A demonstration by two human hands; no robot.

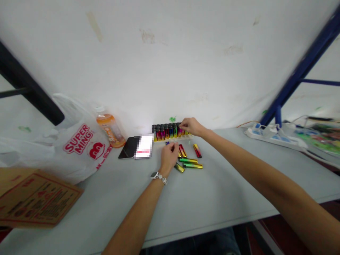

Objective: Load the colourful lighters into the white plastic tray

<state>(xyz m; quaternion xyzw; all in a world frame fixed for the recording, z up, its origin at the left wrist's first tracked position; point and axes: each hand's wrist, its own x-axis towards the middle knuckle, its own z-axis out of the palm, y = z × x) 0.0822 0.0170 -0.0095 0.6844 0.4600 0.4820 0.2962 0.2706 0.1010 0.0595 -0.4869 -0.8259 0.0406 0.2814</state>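
A row of colourful lighters with black caps (166,131) stands in a pale tray by the wall. My right hand (190,126) reaches to the row's right end, its fingers pinched on a lighter there. Several loose lighters (190,161) in red, green and yellow lie flat on the white table (212,198) in front of the tray. My left hand (169,156), with a watch on its wrist, rests among them, fingers curled on a small lighter with a blue end.
A dark phone (128,147) and a white card lie left of the tray. An orange drink bottle (111,130), a white plastic bag (77,145) and a cardboard box (34,198) sit at the left. A power strip (268,134) lies at the right by a blue frame.
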